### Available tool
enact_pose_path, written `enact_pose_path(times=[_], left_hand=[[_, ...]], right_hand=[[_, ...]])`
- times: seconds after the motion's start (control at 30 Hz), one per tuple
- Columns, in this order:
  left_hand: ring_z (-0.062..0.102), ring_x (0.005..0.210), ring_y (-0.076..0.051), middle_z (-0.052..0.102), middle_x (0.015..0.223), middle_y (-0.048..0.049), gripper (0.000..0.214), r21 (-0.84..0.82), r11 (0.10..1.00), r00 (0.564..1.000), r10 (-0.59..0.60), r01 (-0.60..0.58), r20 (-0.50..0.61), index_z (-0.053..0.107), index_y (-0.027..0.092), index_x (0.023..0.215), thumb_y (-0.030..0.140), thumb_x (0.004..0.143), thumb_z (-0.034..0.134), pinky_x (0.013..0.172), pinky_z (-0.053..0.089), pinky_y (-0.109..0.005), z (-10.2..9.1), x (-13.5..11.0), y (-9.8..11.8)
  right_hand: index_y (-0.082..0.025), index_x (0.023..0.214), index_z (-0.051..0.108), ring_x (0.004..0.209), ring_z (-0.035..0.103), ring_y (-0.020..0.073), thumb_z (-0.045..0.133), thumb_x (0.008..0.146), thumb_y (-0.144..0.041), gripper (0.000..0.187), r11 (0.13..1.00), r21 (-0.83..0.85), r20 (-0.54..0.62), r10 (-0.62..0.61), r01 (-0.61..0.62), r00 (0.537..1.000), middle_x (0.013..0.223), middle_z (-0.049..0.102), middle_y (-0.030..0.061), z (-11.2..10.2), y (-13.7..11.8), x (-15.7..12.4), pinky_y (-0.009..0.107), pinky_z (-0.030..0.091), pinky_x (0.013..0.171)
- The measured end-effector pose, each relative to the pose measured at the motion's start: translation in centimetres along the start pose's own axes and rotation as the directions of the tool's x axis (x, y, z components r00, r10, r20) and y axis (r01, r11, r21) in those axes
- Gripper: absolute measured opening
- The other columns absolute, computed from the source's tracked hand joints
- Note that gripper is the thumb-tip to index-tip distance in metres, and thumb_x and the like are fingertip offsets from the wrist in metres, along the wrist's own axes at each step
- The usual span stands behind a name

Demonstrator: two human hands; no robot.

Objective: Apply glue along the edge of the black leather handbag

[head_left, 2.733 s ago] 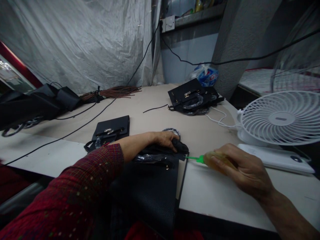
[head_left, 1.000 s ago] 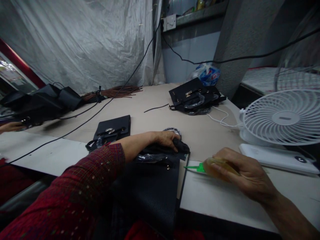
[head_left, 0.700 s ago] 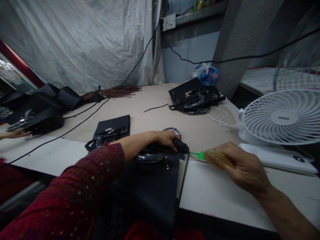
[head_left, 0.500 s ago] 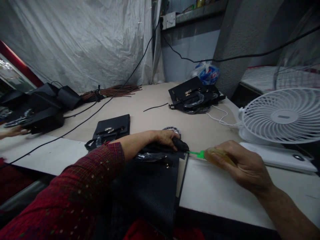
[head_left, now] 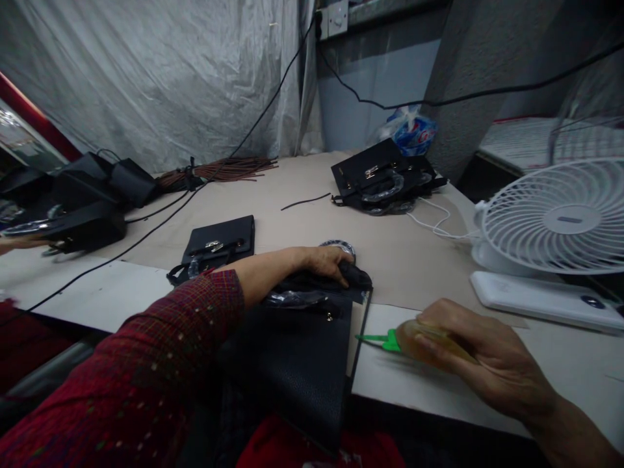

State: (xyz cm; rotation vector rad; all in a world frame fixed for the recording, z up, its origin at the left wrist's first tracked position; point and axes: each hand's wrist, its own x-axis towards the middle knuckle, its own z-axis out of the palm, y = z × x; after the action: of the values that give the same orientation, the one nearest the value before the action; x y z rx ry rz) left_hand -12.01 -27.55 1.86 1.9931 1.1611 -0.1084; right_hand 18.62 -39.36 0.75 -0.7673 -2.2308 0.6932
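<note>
A black leather bag (head_left: pixel 297 364) lies over the near table edge in front of me. My left hand (head_left: pixel 327 262) rests on its far top end, fingers curled over the dark edge by a plastic-wrapped handle (head_left: pixel 297 299). My right hand (head_left: pixel 480 364) is closed round a small amber glue bottle (head_left: pixel 424 343). The bottle's green nozzle (head_left: pixel 375 338) points left at the bag's right edge, a short way down from the top.
A second black bag (head_left: pixel 219 247) lies beyond my left arm, and several more (head_left: pixel 383 182) at the far right. A white fan (head_left: pixel 550 224) stands on the right above a white power strip (head_left: pixel 546 299). Cables (head_left: pixel 160 227) cross the table. Another person's hand (head_left: pixel 14 244) holds bags at far left.
My right hand has drawn the bottle toward me, so the nozzle has slid from the bag's top corner down along its right edge. My left hand has stayed put.
</note>
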Motion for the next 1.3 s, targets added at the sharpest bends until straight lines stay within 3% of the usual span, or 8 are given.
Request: enact_pose_path(times=[0.13,0.3,0.43,0.57,0.7,0.87,1.0,1.3], left_hand=[[0.062,0.092,-0.02,0.067,0.095,0.0003,0.035,0.013,1.0,1.0,0.001,-0.001,0.006,0.065,0.018,0.101,0.024,0.074,0.085,0.079,0.046,-0.028,-0.1,0.1,0.0],[0.062,0.09,-0.02,0.066,0.093,0.0006,0.034,0.022,1.0,1.0,0.005,-0.005,0.013,0.065,0.019,0.1,0.027,0.074,0.085,0.078,0.045,-0.029,-0.1,0.1,0.0],[0.061,0.09,-0.019,0.066,0.092,0.0013,0.034,0.022,1.0,1.0,-0.005,0.005,0.005,0.066,0.019,0.1,0.026,0.072,0.085,0.079,0.045,-0.028,0.0,0.0,0.1],[0.062,0.091,-0.02,0.067,0.095,0.0009,0.035,-0.001,1.0,1.0,-0.003,0.003,0.006,0.066,0.02,0.102,0.026,0.073,0.085,0.084,0.048,-0.03,0.0,0.1,0.0],[0.062,0.09,-0.02,0.066,0.092,0.0005,0.033,-0.026,1.0,1.0,-0.001,0.001,0.014,0.065,0.019,0.098,0.024,0.072,0.086,0.082,0.048,-0.031,0.0,0.2,-0.2],[0.061,0.087,-0.019,0.066,0.091,0.0015,0.036,-0.106,0.994,1.0,0.008,-0.005,0.029,0.065,0.02,0.102,0.024,0.072,0.085,0.085,0.048,-0.031,0.2,0.4,-0.5],[0.062,0.09,-0.021,0.068,0.093,-0.0001,0.041,-0.076,0.997,1.0,-0.023,0.024,0.01,0.067,0.02,0.106,0.025,0.07,0.086,0.088,0.048,-0.033,0.2,0.4,-0.4],[0.062,0.092,-0.021,0.069,0.099,-0.0014,0.039,0.002,1.0,1.0,-0.006,0.006,0.002,0.068,0.019,0.109,0.025,0.074,0.085,0.086,0.048,-0.031,-0.1,-0.2,0.5]], right_hand=[[-0.026,0.099,0.072,0.069,0.066,0.0145,0.063,0.105,-0.036,0.015,0.998,-0.07,-0.117,-0.015,0.006,0.993,0.085,0.069,0.0002,0.2,-0.1,-0.1,0.026,0.05,0.059],[-0.027,0.098,0.071,0.068,0.066,0.0138,0.062,0.106,-0.037,0.016,1.0,-0.012,-0.013,-0.004,0.004,1.0,0.084,0.068,-0.0007,0.4,-0.5,-0.2,0.025,0.051,0.059],[-0.027,0.101,0.072,0.072,0.068,0.015,0.062,0.106,-0.038,0.016,0.995,-0.094,-0.128,0.0,-0.012,0.992,0.088,0.07,0.0003,0.4,-0.5,-0.4,0.026,0.05,0.06],[-0.027,0.096,0.072,0.068,0.066,0.0144,0.061,0.107,-0.038,0.018,1.0,0.003,0.003,0.023,-0.023,1.0,0.084,0.068,-0.0006,0.3,-0.6,-0.5,0.026,0.051,0.059],[-0.027,0.1,0.072,0.073,0.068,0.0153,0.062,0.106,-0.038,0.016,0.999,-0.03,-0.074,0.021,-0.024,0.997,0.088,0.07,0.0002,0.3,-0.9,-0.7,0.026,0.052,0.061],[-0.028,0.097,0.072,0.068,0.066,0.0148,0.059,0.107,-0.037,0.018,0.999,0.04,0.037,0.0,-0.001,0.999,0.084,0.069,-0.0005,0.8,-1.7,-1.6,0.026,0.051,0.058],[-0.028,0.109,0.072,0.078,0.07,0.0175,0.061,0.107,-0.033,0.012,0.999,-0.032,-0.048,-0.028,0.027,0.998,0.094,0.073,0.0018,0.9,-2.2,-2.0,0.028,0.055,0.064],[-0.028,0.111,0.07,0.073,0.069,0.0175,0.063,0.105,-0.028,0.01,0.998,0.021,-0.042,-0.058,0.059,0.997,0.091,0.072,0.0024,1.3,-3.5,-2.3,0.028,0.055,0.061]])
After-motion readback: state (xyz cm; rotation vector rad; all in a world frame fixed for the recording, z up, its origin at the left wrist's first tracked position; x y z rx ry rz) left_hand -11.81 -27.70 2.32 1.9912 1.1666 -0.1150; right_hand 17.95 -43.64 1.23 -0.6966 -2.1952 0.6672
